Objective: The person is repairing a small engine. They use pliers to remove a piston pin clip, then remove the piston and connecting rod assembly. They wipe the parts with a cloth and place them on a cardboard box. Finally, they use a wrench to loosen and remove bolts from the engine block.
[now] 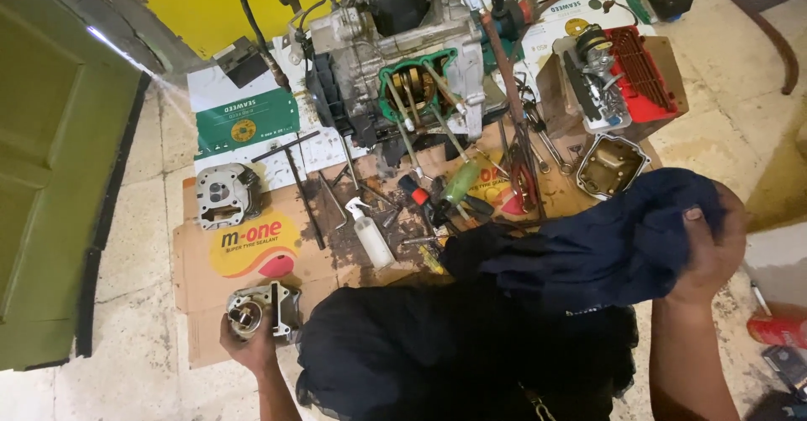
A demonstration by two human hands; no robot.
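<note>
Two hands, left hand (250,345) gripping one engine cylinder (262,310), right hand (710,249) clutching one dark blue cloth (605,249)

Floor: I see pale worn stone tiles (139,337), stained, spreading out past the fingers on both sides
Wall: yellow surface (181,1) far above the fingers
Door: olive green panel (42,177) well left of the fingers
Cover: flattened cardboard (202,303) under the work
Light: daylight glare along the green panel's upper edge
</note>
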